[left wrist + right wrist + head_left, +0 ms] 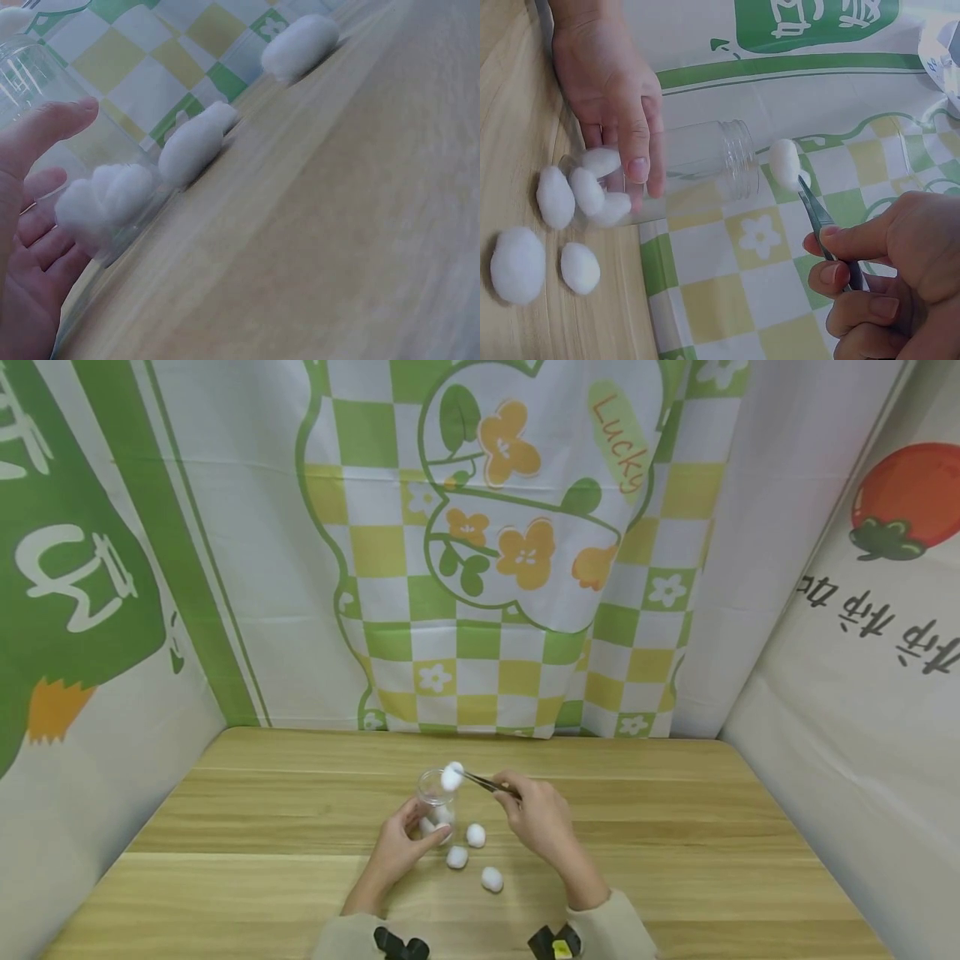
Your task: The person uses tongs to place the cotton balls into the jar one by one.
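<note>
Around the lower part of a clear plastic jar (432, 790) curl the fingers and thumb of my left hand (396, 850). The jar stands upright on the table, lidless, with several cotton balls (589, 191) at its bottom. My right hand (543, 818) holds metal tweezers (819, 210). Their tips pinch a cotton ball (452, 776) just over the jar's open mouth, apart from the rim in the right wrist view. Three loose cotton balls lie beside the jar: one close (457, 857), one farther back (476, 835) and one nearer the front right (492, 879).
A wood-grain table (660, 827) lies under everything. Behind it hangs a checkered green and yellow cloth (480, 652), and printed fabric walls (840, 710) close in both sides. Two black objects (401, 945) show near the sleeves at the bottom edge.
</note>
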Demonstrator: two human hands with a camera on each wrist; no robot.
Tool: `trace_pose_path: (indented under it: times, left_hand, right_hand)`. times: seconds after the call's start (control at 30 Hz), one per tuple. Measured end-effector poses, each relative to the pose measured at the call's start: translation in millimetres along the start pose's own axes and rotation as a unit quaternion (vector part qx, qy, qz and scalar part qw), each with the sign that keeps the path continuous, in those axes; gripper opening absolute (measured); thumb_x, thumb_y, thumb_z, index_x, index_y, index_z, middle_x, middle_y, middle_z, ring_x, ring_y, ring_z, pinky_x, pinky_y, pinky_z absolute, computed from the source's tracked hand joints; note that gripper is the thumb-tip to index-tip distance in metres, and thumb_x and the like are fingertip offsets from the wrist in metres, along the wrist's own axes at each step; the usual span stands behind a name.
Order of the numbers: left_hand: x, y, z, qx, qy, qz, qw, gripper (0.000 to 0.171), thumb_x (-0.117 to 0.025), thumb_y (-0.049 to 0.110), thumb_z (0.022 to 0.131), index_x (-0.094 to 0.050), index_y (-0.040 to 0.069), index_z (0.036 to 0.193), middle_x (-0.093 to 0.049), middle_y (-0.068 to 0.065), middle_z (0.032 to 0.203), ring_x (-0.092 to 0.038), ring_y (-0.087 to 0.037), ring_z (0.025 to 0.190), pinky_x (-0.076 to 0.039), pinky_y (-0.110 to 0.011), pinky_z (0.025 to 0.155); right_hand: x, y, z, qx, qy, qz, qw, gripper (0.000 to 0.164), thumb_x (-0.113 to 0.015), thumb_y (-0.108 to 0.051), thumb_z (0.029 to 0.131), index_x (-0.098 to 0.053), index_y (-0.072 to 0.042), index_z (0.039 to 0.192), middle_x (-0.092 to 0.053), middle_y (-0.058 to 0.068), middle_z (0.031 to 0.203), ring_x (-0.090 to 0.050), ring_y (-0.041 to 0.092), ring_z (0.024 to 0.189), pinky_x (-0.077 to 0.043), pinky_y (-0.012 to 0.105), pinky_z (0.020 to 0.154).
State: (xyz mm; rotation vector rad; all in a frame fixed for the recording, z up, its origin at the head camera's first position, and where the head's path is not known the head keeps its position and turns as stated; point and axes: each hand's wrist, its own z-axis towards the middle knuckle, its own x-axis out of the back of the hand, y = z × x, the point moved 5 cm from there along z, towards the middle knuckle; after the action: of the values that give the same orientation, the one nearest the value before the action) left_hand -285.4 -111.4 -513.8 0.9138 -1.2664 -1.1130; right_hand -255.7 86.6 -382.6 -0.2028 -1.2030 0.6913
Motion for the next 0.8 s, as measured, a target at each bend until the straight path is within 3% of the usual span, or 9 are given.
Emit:
trace_pose_path:
  times: [0.8]
  left_hand:
    - [0.4, -0.9, 0.0, -0.005, 0.004, 0.000, 1.0000, 0.066, -0.076, 0.019, 0.082, -0.047, 0.002, 0.139, -0.050, -0.022, 0.143, -0.046, -0.042, 0.135, -0.037, -0.054, 0.116]
  right_hand:
    - [-16.1, -7.3, 5.7, 0.016, -0.024, -0.020, 0.999, 0.016, -0.065, -0.018, 0.091, -0.069, -0.013, 0.105, -0.074, 0.004, 0.081, -0.052, 0.005, 0.056, -0.033, 0.014, 0.044]
